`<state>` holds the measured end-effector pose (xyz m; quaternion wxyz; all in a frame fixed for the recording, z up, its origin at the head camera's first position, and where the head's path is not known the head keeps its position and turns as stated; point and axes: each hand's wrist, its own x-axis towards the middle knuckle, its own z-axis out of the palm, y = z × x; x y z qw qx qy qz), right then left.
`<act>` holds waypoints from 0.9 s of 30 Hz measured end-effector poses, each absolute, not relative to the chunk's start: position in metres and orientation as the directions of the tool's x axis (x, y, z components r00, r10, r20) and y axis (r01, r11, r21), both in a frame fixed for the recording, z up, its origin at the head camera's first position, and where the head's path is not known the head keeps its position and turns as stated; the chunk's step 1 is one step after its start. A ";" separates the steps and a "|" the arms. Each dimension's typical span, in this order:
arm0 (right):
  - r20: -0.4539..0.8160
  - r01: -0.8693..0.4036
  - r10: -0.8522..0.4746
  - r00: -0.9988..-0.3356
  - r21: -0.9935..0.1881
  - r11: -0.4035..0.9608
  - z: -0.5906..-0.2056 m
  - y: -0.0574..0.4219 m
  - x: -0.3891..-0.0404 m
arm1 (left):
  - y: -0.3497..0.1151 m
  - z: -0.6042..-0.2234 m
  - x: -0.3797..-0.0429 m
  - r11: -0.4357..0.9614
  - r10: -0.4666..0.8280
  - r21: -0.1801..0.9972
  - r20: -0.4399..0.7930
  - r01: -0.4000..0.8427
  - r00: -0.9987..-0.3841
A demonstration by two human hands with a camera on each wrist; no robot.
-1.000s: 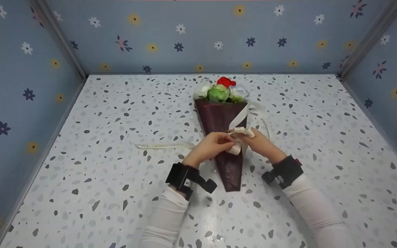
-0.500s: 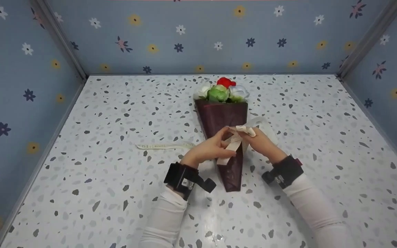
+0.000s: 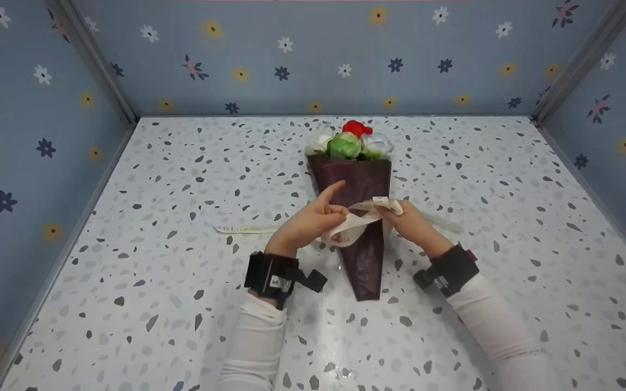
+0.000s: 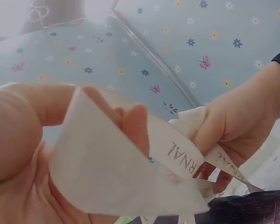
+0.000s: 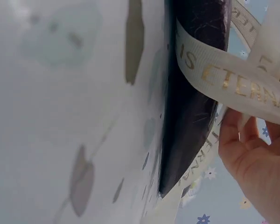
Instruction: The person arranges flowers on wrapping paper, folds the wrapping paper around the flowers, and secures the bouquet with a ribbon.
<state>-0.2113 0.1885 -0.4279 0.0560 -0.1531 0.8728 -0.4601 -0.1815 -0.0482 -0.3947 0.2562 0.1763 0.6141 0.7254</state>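
Note:
A bouquet lies on the table, its flowers pointing away: a red flower (image 3: pixel 356 128), a green one (image 3: pixel 344 145) and pale ones around them. Dark maroon wrapping paper (image 3: pixel 364 271) tapers toward me. Across its middle runs a cream ribbon (image 3: pixel 345 233) with gold lettering (image 5: pixel 224 77). My left hand (image 3: pixel 305 224) holds a loop of this ribbon between thumb and curled fingers, the index finger stretched out. Over the wrapper's right edge, my right hand (image 3: pixel 409 221) pinches a folded part of the ribbon (image 4: pixel 192 119). The ribbon's crossing is partly hidden by my fingers.
One ribbon tail (image 3: pixel 245 230) lies on the speckled table (image 3: pixel 155 298) to the left. Another pale tail (image 3: pixel 446 222) stretches out to the right behind my right hand. Blue flowered panels (image 3: pixel 313 54) wall in the back and both sides.
My left hand has moved left, drawing a ribbon loop out, and its index finger now extends. The ribbon strip lying over the upper wrapper has come down. The right hand stays in place.

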 end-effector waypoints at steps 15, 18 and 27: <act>0.212 -0.255 -0.142 -0.967 -0.793 0.553 -0.425 0.186 -0.209 | -0.079 -0.391 -0.185 -0.142 0.616 0.984 0.006 -0.103 -0.788; 0.254 -0.276 -0.115 -0.960 -0.799 0.535 -0.424 0.185 -0.207 | -0.077 -0.392 -0.185 -0.131 0.593 0.986 -0.004 -0.102 -0.805; 0.358 -0.352 -0.087 -0.930 -0.795 0.493 -0.425 0.185 -0.205 | -0.077 -0.394 -0.186 -0.107 0.576 0.991 0.000 -0.075 -0.817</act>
